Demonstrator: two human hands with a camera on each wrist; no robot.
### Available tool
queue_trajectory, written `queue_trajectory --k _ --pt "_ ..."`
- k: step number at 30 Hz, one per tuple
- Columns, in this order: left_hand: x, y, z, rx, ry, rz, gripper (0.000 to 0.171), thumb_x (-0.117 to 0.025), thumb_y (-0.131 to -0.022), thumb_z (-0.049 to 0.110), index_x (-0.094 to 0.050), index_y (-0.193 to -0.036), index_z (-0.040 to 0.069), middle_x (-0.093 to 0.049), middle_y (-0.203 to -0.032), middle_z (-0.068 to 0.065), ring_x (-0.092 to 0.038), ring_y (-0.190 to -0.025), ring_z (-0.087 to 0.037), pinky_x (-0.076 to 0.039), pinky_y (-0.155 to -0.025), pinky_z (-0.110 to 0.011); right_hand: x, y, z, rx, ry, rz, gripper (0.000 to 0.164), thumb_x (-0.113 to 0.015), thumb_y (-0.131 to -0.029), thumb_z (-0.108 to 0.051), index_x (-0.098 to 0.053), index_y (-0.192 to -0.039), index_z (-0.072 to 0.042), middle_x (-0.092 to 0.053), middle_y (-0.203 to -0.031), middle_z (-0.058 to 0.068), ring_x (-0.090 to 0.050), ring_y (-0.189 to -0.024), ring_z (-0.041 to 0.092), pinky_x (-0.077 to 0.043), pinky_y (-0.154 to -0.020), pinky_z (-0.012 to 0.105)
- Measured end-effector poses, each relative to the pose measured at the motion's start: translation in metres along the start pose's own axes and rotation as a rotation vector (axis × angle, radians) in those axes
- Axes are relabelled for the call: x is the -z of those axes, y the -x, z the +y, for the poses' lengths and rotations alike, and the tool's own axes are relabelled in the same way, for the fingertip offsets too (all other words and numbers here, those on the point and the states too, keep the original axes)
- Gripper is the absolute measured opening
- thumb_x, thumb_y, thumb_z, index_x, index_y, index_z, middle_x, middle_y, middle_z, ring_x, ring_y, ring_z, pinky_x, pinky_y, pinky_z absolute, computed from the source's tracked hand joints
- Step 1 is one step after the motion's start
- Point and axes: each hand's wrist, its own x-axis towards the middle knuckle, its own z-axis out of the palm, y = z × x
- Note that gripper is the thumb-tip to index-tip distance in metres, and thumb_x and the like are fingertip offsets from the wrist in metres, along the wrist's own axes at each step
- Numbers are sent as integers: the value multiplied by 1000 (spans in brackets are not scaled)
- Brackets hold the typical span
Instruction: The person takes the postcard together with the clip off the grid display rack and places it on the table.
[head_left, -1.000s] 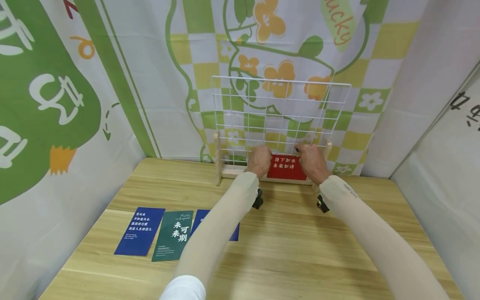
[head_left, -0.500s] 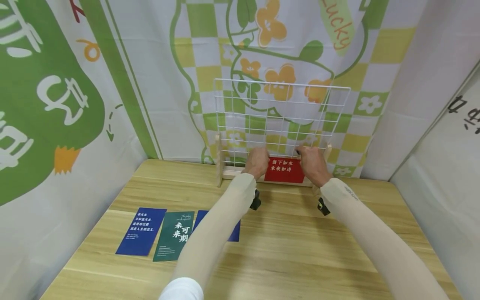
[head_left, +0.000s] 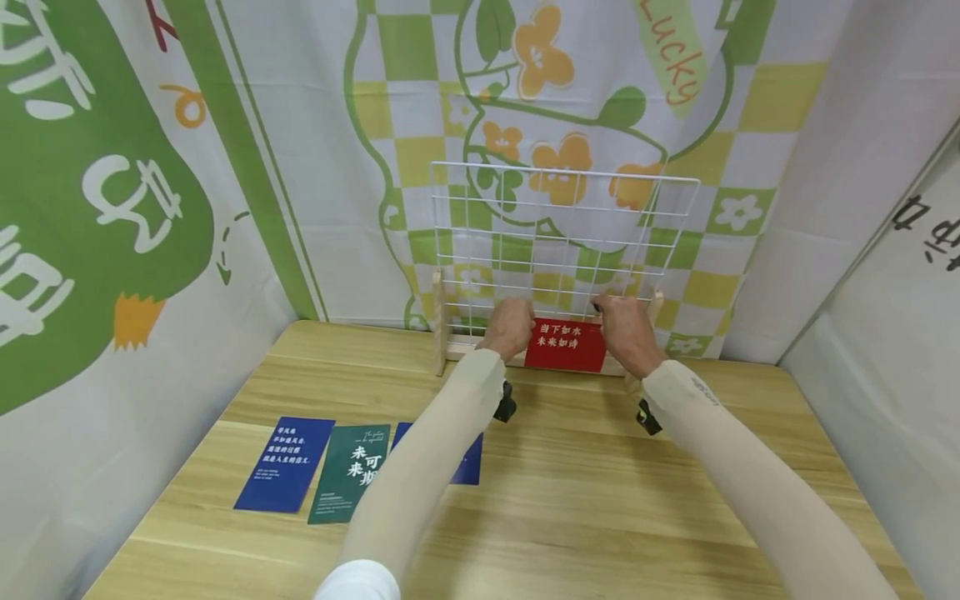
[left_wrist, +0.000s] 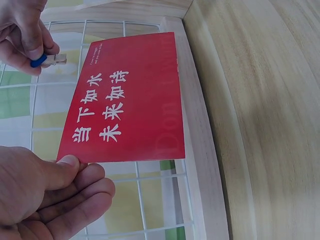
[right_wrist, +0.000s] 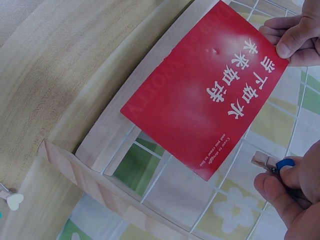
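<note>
My left hand (head_left: 510, 327) pinches a red card (head_left: 566, 354) with white lettering by a corner between thumb and fingers. The card lies in front of the lower part of a white wire grid (head_left: 561, 202), near its wooden base. My right hand (head_left: 628, 332) pinches a small wooden clothespin (right_wrist: 265, 161) with a blue decoration (right_wrist: 285, 163). In the right wrist view the clothespin is beside the card's lettered end, apart from it, in front of the wires. The left wrist view also shows the clothespin (left_wrist: 55, 60) near the card's upper end.
On the wooden table (head_left: 600, 500), a blue card (head_left: 285, 467), a green card (head_left: 337, 487) and another blue card (head_left: 468, 467), partly behind the left forearm, lie at left. Wooden posts (head_left: 438, 325) hold the grid. Printed curtains (head_left: 405, 108) hang close behind.
My left hand and the red card have shifted slightly left along the grid's base. The right hand stays nearly in place. The head view has tilted a little.
</note>
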Motion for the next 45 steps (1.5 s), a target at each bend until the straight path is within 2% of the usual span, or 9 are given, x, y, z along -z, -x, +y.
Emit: queue_trajectory --k 6,9,15,23,29,33,37,40,45 --pt "2 2 -4 -40 -91 -15 16 -61 -85 13 -71 -73 11 -70 -76 -2 -66 -77 -17 -53 -70 -29 0 2 1 27 7 12 29 -47 -84 9 -70 -99 -2 -70 -93 18 -68 -76 34 -54 -62 43" --pt "4 2 -6 -47 -107 -40 18 -60 -87 14 -71 -73 11 -71 -78 -1 -66 -80 -17 -52 -73 -29 0 2 2 50 19 26 30 -46 -81 11 -70 -95 -2 -71 -89 17 -68 -73 33 -54 -60 43" --pt "9 2 -13 -72 -150 -90 20 -58 -89 16 -71 -76 10 -71 -79 -2 -65 -81 -18 -52 -76 -30 1 4 3 76 2 52 30 -43 -82 11 -69 -89 -3 -71 -84 17 -67 -68 32 -53 -59 43" --pt "13 7 -25 -35 -104 -121 25 -56 -89 14 -70 -70 8 -70 -73 -3 -60 -71 -15 -51 -71 -29 0 8 7 88 -24 64 26 -43 -91 3 -69 -91 -3 -71 -85 19 -68 -72 33 -55 -64 44" --pt "17 11 -28 -39 -84 -147 27 -55 -90 14 -71 -69 8 -70 -72 -2 -52 -61 -11 -45 -60 -23 2 9 5 90 -23 53 29 -43 -87 7 -69 -94 -2 -71 -85 19 -68 -73 34 -55 -64 43" --pt "19 13 -32 -44 -79 -141 31 -55 -90 13 -63 -60 8 -61 -61 0 -44 -55 -10 -37 -53 -21 2 10 3 89 -20 44 29 -42 -87 8 -68 -94 -2 -71 -84 19 -68 -70 34 -55 -63 43" --pt "23 15 -35 -45 -85 -133 38 -56 -89 13 -50 -52 11 -49 -54 3 -41 -54 -10 -34 -52 -21 3 11 2 84 -17 36 30 -41 -87 8 -68 -94 -3 -71 -83 18 -68 -69 33 -55 -63 43" --pt "26 17 -38 -32 -66 -133 36 -57 -89 12 -56 -53 11 -53 -55 4 -43 -55 -10 -36 -52 -21 4 11 2 86 -17 38 30 -41 -84 10 -67 -92 -3 -71 -82 18 -68 -69 34 -54 -63 44" --pt "29 21 -41 -18 -70 -127 24 -58 -89 14 -70 -68 10 -67 -68 0 -54 -62 -12 -46 -58 -24 4 13 2 92 -22 50 31 -41 -81 12 -67 -90 -4 -71 -79 17 -67 -68 34 -54 -61 44"
